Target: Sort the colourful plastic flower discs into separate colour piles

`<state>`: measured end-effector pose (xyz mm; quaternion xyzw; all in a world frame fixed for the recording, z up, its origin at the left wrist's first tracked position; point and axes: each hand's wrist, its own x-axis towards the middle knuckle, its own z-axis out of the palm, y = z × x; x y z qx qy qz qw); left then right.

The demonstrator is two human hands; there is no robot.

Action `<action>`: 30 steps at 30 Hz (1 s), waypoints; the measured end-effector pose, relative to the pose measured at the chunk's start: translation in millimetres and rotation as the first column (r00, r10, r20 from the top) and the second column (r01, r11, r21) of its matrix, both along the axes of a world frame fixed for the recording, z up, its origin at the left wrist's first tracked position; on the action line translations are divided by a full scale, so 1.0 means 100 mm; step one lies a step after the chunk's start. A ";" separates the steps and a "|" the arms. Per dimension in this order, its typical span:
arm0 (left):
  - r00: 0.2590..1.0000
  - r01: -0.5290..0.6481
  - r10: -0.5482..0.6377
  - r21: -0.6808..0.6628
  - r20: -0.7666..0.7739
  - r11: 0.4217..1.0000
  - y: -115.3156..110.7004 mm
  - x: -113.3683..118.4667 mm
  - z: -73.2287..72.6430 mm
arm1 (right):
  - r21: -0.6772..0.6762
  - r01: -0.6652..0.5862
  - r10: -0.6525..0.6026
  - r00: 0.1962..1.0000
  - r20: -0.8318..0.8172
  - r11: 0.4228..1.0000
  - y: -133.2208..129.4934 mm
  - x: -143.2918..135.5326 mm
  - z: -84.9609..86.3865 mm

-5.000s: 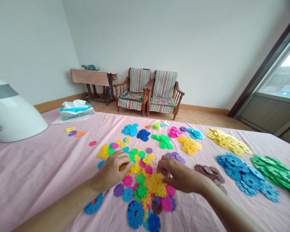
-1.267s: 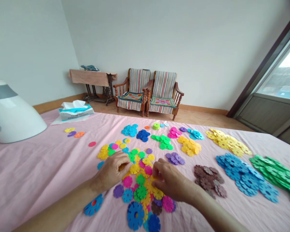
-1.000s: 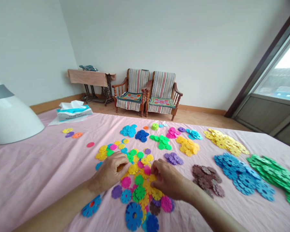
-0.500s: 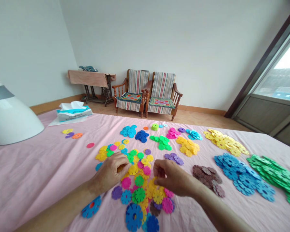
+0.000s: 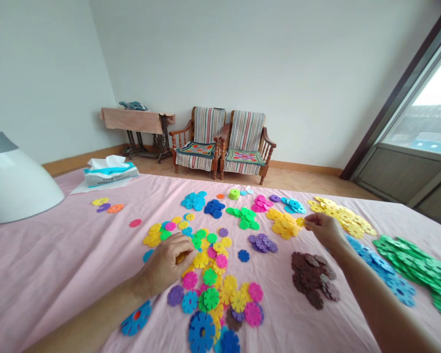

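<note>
My right hand [image 5: 325, 229] is closed in a pinch on a yellow snowflake disc [image 5: 300, 222]. The disc is at the right edge of a pile of orange-yellow discs [image 5: 282, 224]; whether it touches the pile I cannot tell. Curled over the left side of a mixed heap, my left hand [image 5: 169, 260] is closed around yellow discs [image 5: 182, 257] that show between thumb and fingers. How many it holds is hidden. The mixed heap includes pink discs [image 5: 254, 314], green discs [image 5: 209, 277] and large blue discs [image 5: 202, 331].
Sorted piles surround the heap: brown discs [image 5: 310, 277], purple discs [image 5: 261, 242], green discs [image 5: 413, 260], pale yellow discs [image 5: 340, 215] and dark blue discs [image 5: 214, 209]. A tissue pack [image 5: 110, 175] and a large white object [image 5: 20, 181] stand at left on the pink cloth [image 5: 95, 255].
My right hand has moved from the mixed heap rightward and away from me to the orange-yellow pile, with a yellow disc in its fingers. My left hand has stayed nearly still.
</note>
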<state>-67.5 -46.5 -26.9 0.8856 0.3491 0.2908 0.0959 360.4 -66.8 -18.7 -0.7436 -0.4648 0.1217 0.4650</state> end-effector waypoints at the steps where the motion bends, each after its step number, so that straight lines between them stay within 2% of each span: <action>1: 1.000 -0.001 0.001 -0.001 0.001 1.000 0.00 0.00 0.00 | -0.004 0.013 -0.013 1.000 -0.006 1.000 0.00 0.02 -0.03; 6: 1.000 0.006 -0.006 0.001 0.000 1.000 0.00 0.00 0.01 | -0.017 0.042 -0.043 0.998 -0.044 0.999 0.07 0.06 -0.16; 10: 1.000 0.006 -0.006 0.009 -0.001 1.000 -0.01 0.01 0.02 | -0.017 0.038 -0.039 0.998 -0.056 0.999 0.09 0.08 -0.16; 16: 1.000 0.003 -0.003 0.018 0.015 1.000 -0.02 0.00 0.03 | -0.005 -0.049 0.048 0.995 -0.086 0.999 0.08 -0.04 -0.03; 20: 1.000 0.000 0.000 0.002 0.014 1.000 -0.03 0.01 0.05 | -0.028 -0.150 0.146 0.985 -0.092 0.988 0.06 -0.29 0.11; 22: 1.000 0.000 0.000 -0.006 0.012 1.000 -0.03 0.01 0.05 | -0.061 -0.252 0.246 0.965 -0.089 0.966 0.01 -0.47 0.21; 24: 1.000 0.002 -0.002 -0.013 0.011 1.000 -0.03 0.01 0.06 | -0.145 -0.441 0.436 0.897 -0.067 0.886 -0.08 -0.70 0.33; 26: 1.000 0.008 -0.007 -0.018 0.010 1.000 -0.03 0.01 0.05 | -0.272 -0.631 0.649 0.760 -0.029 0.727 -0.20 -0.96 0.46; 28: 1.000 0.009 -0.008 -0.021 0.004 1.000 -0.03 0.00 0.05 | -0.378 -0.721 0.783 0.622 0.015 0.580 -0.34 -1.23 0.59; 30: 1.000 0.008 -0.008 -0.021 -0.002 1.000 -0.03 0.00 0.04 | -0.460 -0.748 0.854 0.518 0.045 0.478 -0.49 -1.47 0.67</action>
